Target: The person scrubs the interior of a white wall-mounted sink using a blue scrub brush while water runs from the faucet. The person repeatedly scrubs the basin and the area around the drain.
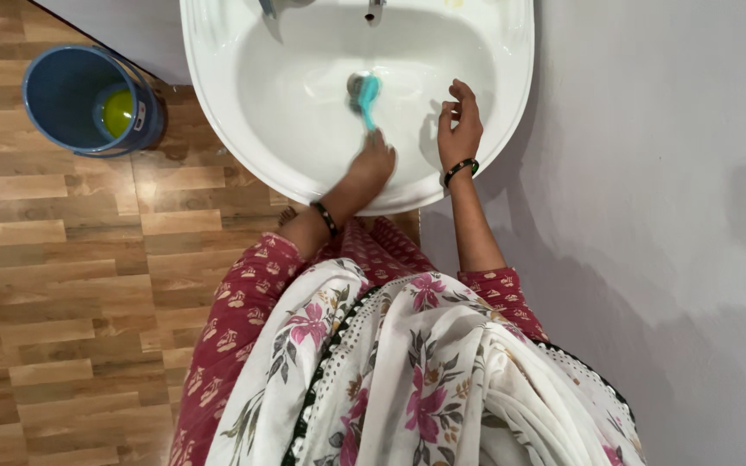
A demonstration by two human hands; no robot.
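Observation:
A white wash basin (243, 129) fills the top of the view. My left hand (373, 164) grips the handle of a teal brush (368, 97), whose head rests at the drain in the bottom of the bowl. My right hand (459, 129) hovers inside the basin near its right rim, fingers loosely apart and holding nothing. Each wrist carries a dark bangle. A metal tap (375, 9) shows at the basin's far edge.
A blue bucket (62, 95) with a yellow-green cup (117, 112) inside stands on the wooden-plank floor (62, 285) to the left of the basin. A plain grey wall (666, 216) runs along the right. My floral scarf and red patterned clothing fill the bottom.

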